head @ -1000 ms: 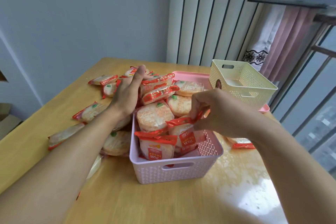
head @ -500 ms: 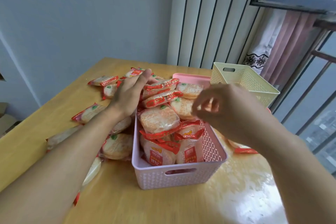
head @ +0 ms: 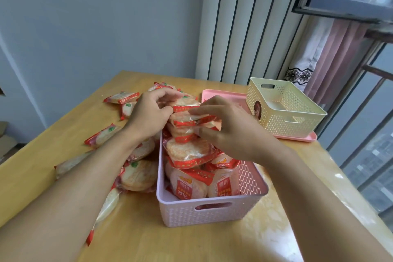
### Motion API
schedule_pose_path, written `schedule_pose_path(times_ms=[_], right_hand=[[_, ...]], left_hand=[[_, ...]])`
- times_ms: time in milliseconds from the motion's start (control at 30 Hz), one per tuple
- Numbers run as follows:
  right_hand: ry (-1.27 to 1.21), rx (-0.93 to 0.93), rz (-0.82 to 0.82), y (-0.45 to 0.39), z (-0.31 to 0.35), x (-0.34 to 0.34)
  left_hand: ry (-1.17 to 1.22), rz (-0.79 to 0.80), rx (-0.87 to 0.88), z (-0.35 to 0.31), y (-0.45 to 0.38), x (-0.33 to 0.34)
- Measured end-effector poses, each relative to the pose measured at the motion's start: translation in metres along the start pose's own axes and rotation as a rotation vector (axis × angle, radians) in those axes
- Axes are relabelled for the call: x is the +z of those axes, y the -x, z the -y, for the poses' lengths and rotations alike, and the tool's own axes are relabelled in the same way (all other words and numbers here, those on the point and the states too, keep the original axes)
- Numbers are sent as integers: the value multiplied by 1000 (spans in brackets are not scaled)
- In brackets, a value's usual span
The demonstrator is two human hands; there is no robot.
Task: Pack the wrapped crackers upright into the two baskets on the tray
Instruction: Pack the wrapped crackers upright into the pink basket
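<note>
Two packets being stood upright at near end of lilac perforated plastic basket [head: 210,212], off pink tray [head: 297,137]; rest being left heaped flat. Cream lattice basket [head: 285,110] on tray being left unfilled. Red-edged wrapped cracker packet [head: 187,120] atop heap being pinched in left hand [head: 148,117] grip and right hand [head: 229,132] grip. Loose packets [head: 102,137] being left on wooden surface [head: 53,155].

Red-edged wrapped crackers [head: 187,152] heaped in pink basket [head: 209,211]; cream basket [head: 282,112] seemingly empty, on tray [head: 297,137].

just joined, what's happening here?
A person is packing wrapped crackers into the pink basket on the table. Both hands, left and right, grip packets in the heap at its far end. Two packets stand upright at the front. The cream basket on the pink tray looks empty.
</note>
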State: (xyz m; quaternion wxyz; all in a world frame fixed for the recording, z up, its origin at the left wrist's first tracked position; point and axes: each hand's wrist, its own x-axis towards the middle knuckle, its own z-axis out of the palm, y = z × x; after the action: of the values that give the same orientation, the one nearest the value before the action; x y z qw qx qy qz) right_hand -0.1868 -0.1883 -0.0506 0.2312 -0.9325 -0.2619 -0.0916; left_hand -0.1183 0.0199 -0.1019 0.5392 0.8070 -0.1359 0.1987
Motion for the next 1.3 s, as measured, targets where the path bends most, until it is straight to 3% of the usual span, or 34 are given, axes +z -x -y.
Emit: schedule_pose_path(times_ms=[233, 367, 533, 667, 867, 1033, 1133, 1300], right_hand=[[-58, 0, -57, 2, 3, 2], [-235, 3, -133, -1, -2, 5], [-425, -17, -403, -2, 1, 0], [-745, 0, -604, 1, 4, -12], [-1172, 225, -491, 8, 0, -24], [-1407, 264, -358, 11, -2, -39], [-1318, 191, -238, 17, 0, -46], [-1234, 224, -356, 19, 0, -41]], left_hand=[[-3, -16, -10, 4, 0, -3], [-49, -33, -33, 1, 1, -3], [-167, -76, 64, 2, 3, -1], [-137, -186, 47, 0, 4, 0], [154, -387, -55, -13, -1, -7], [232, -391, -10, -31, 0, -11], [270, -328, -44, -40, 4, -8], [325, -214, -55, -59, 11, -1]])
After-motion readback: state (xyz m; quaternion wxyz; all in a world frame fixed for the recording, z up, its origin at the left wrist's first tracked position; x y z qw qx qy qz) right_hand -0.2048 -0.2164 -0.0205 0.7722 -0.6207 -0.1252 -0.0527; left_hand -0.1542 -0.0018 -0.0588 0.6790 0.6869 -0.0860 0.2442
